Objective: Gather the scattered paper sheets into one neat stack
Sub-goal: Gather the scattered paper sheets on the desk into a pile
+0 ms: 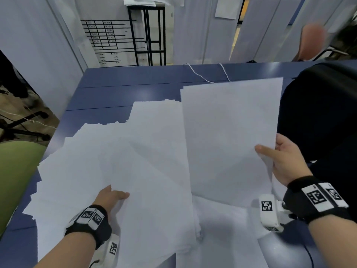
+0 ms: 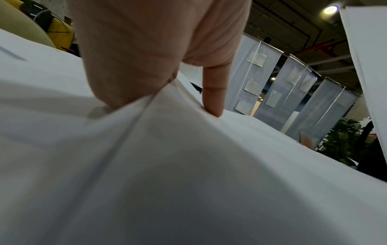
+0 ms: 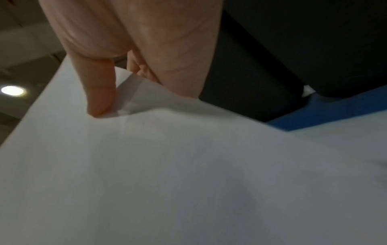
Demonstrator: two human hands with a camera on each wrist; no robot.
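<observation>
Many white paper sheets (image 1: 108,155) lie fanned and overlapping across the blue table (image 1: 119,89). My right hand (image 1: 278,157) pinches a small stack of sheets (image 1: 229,136) at its right edge and holds it raised above the pile; the thumb lies on top and the fingers are hidden beneath. The right wrist view shows that thumb (image 3: 100,92) pressing on the stack's edge (image 3: 146,149). My left hand (image 1: 114,198) grips the near edge of a loose sheet (image 1: 150,190) in the pile, thumb on top, with the paper (image 2: 188,165) bunched under the fingers (image 2: 213,97).
A black bag or chair back (image 1: 320,113) stands at the table's right edge, close to my right hand. A green chair (image 1: 15,175) is at the left. White cords (image 1: 202,74) lie at the table's far side. White partition panels (image 1: 193,29) stand behind.
</observation>
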